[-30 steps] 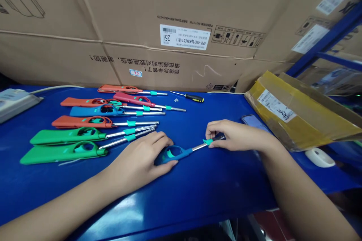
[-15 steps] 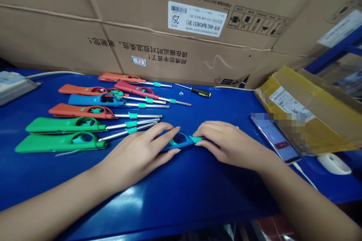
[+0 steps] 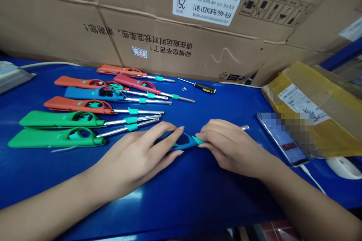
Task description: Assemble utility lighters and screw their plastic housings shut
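Note:
My left hand point(image 3: 141, 154) is closed around the handle of a blue long-necked lighter point(image 3: 189, 143), which lies low over the blue table. Its palm and fingers hide most of the handle; the trigger loop shows past the fingertips. My right hand point(image 3: 229, 147) pinches a teal band point(image 3: 198, 141) where the metal tube meets the blue body. The tube runs under the right hand, and only its tip point(image 3: 245, 127) comes out beyond the knuckles. To the left lie green lighters point(image 3: 56, 138), orange lighters point(image 3: 76, 104), a blue lighter point(image 3: 93, 93) and a red lighter point(image 3: 135, 84), teal bands on their tubes.
A black and yellow screwdriver point(image 3: 205, 87) lies behind my hands. On the right are a phone point(image 3: 278, 135) with a cable, a white mouse point(image 3: 343, 168) and a taped carton point(image 3: 305, 98). A large cardboard box point(image 3: 158, 45) walls the back. A white device point(image 3: 13, 77) stands far left.
My right hand has slid the teal band from near the tube's tip down to the blue body. The left hand keeps its hold on the lighter. The camera view has shifted.

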Action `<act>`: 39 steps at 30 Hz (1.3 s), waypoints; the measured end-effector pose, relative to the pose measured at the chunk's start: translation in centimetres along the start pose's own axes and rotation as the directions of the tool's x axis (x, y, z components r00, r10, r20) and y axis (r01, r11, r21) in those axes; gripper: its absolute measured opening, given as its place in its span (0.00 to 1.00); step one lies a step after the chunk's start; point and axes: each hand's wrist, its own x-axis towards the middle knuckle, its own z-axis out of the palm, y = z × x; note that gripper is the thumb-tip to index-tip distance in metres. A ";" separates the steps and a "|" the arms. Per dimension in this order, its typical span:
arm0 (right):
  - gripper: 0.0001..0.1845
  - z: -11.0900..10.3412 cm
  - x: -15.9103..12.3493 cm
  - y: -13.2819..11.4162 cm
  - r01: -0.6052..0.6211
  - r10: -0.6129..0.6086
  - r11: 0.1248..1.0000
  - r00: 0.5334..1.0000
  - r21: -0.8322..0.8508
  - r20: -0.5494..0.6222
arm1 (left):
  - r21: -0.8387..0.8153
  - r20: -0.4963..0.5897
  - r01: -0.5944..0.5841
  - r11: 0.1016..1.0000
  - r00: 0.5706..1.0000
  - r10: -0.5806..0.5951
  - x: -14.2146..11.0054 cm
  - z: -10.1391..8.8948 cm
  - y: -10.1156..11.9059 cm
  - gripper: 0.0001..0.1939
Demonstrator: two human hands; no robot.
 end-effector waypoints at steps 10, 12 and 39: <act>0.09 0.3 -0.1 -0.4 0.003 -0.003 1.000 1.000 -0.021 0.025 | -0.020 -0.027 -0.008 1.000 1.000 0.007 -0.2 0.8 0.0 0.19; 0.09 0.3 -0.1 -0.5 0.005 -0.005 1.000 1.000 -0.010 0.010 | -0.034 -0.021 -0.005 0.999 1.000 0.005 -0.3 0.9 0.0 0.19; 0.08 0.4 -0.5 -0.7 -0.077 0.071 0.994 0.995 0.072 0.075 | -0.083 0.037 0.013 0.996 0.999 -0.010 0.0 1.1 0.3 0.18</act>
